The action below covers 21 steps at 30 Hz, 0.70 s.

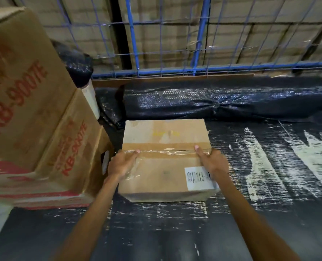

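- Now the left hand (121, 163) grips the small cardboard box (164, 174) by its left edge, thumb on top.
- The right hand (213, 161) grips its right edge likewise.

Red print reading "KB-900TE" runs up the side of the upper large carton (24, 81) at left. The same red "KB-900TE" stands on the lower large carton (70, 147) beneath it. A white label (199, 178) on the small taped box (164, 166) carries dark characters, too blurred to read.

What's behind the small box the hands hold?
A long roll in black bubble wrap lies behind the box, before a blue wire fence. What the wrap covers cannot be seen.
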### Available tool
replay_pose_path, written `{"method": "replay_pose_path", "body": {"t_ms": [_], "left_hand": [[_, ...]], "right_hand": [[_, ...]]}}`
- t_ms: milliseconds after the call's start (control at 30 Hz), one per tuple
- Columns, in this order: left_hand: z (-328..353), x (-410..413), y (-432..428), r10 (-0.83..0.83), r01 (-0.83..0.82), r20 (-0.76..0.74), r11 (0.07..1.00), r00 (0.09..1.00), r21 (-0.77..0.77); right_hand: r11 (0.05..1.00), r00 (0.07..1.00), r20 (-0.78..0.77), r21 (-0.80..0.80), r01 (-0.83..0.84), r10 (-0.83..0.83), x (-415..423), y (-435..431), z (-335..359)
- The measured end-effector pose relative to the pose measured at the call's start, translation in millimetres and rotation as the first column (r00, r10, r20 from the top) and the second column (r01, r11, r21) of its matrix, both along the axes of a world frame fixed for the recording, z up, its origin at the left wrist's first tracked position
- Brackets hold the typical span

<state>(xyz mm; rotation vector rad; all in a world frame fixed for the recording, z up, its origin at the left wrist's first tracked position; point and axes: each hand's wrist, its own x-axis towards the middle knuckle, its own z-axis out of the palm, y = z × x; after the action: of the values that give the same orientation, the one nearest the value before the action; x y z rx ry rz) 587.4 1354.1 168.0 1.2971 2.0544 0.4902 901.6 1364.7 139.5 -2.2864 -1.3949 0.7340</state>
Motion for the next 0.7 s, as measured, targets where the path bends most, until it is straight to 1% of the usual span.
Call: {"method": "replay_pose_path", "body": {"t_ms": [100,167,200,267,333,367,467,500,567,633,700], "left_hand": [[-21,-7,29,0.007,-0.007,0.051,1.0,0.999,0.004],[-39,-13,40,0.006,-0.003,0.079,0.999,0.997,-0.042],[-42,-14,40,0.017,-0.011,0.084,0.997,0.996,-0.071],[-43,-11,34,0.03,-0.023,0.105,0.997,0.994,-0.072],[-40,-12,18,0.04,-0.031,0.181,0.998,0.983,-0.052],[-40,-13,10,0.033,-0.022,0.211,0.998,0.977,-0.051],[-36,-30,-40,0.015,-0.011,0.236,1.0,0.972,-0.018],[-35,-38,-62,0.007,-0.008,0.235,1.0,0.972,0.002],[-41,-60,-114,0.011,-0.018,0.219,0.999,0.976,0.027],[-39,-89,-183,0.074,-0.089,0.227,0.994,0.971,0.057],[-42,-123,-255,0.127,-0.145,0.181,0.985,0.975,0.089]], "right_hand": [[0.999,0.999,0.013,-0.03,-0.033,0.033,3,27,-17],[0.997,0.999,-0.013,-0.059,-0.041,0.04,2,37,-29],[0.996,0.999,-0.017,-0.074,-0.04,0.039,2,39,-34],[0.997,0.999,-0.025,-0.072,-0.026,0.024,1,39,-38],[0.999,0.999,-0.031,-0.042,-0.031,0.03,-4,29,-34],[0.999,0.999,0.001,-0.02,-0.039,0.039,-7,23,-32],[0.988,0.968,0.204,0.026,-0.153,0.144,-38,-18,-18],[0.977,0.952,0.24,0.048,-0.207,0.19,-58,-42,-10],[0.943,0.933,0.253,0.145,-0.298,0.256,-105,-95,1],[0.884,0.902,0.24,0.223,-0.411,0.359,-164,-160,3],[0.831,0.862,0.178,0.233,-0.506,0.475,-225,-222,-1]]}}
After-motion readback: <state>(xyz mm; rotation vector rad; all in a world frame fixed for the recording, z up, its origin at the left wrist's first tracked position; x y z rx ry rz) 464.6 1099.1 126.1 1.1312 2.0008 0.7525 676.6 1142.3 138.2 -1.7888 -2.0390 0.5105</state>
